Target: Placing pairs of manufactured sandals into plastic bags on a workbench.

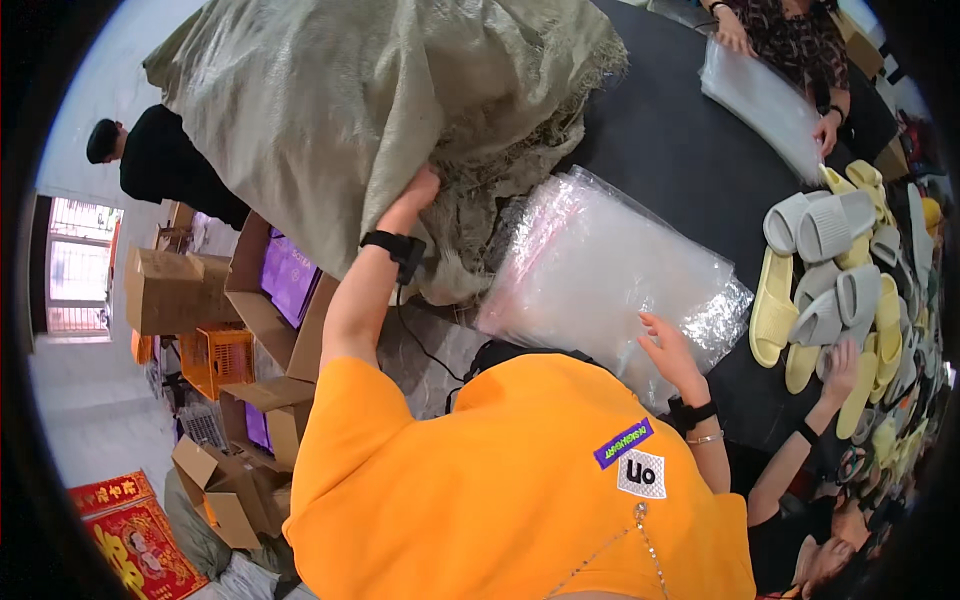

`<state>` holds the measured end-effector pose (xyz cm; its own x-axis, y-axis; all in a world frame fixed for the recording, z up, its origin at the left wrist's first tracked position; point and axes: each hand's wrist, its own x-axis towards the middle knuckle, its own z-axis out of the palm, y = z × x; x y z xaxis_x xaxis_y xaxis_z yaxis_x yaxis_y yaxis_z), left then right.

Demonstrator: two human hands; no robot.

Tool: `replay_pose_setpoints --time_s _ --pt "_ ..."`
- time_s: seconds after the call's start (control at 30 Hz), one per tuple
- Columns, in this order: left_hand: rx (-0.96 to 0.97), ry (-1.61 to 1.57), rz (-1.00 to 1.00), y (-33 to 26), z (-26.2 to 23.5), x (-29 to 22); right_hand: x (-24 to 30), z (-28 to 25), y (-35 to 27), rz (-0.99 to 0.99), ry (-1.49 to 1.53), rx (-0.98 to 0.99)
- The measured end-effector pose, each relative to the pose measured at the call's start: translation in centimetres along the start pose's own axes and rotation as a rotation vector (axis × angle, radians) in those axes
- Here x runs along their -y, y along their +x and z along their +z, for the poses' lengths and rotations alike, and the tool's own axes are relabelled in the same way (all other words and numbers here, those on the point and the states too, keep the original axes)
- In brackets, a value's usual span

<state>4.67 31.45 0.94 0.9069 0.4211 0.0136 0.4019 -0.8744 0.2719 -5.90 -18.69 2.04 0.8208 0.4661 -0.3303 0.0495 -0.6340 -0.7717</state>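
Observation:
A large grey-green woven sack (300,110) with a frayed edge covers the upper left of the table. At its opening, my left hand (424,188) is closed on a fold of the sack; some of its fingers are hidden. Just below and right of the sack lies a stack of clear plastic bags (610,260) with a pinkish edge. My right hand (668,350) is over the near side of this stack, fingers apart and holding nothing. Both wrists wear dark bands.
Yellow and grey slippers (770,310) are heaped along the table's right side. At the far right, a co-worker's hands (735,35) rest by more clear bags (765,105); another co-worker's hand (842,370) touches the slippers. Open cardboard boxes (255,270) and an orange crate (217,360) stand left.

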Motion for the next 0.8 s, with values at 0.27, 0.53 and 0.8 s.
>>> replay_pose_setpoints --time_s 0.27,0.53,0.8 --pt "-0.801 0.415 0.231 4.2 -12.1 6.1 0.5 1.0 -0.2 0.029 -0.056 0.002" --pt "-0.725 0.137 0.277 1.5 -18.8 4.5 -0.6 2.3 0.1 -0.138 -0.185 -0.074" --pt "-0.194 0.354 0.05 5.1 -12.6 7.9 -0.6 3.1 0.0 -0.084 -0.219 -0.067"
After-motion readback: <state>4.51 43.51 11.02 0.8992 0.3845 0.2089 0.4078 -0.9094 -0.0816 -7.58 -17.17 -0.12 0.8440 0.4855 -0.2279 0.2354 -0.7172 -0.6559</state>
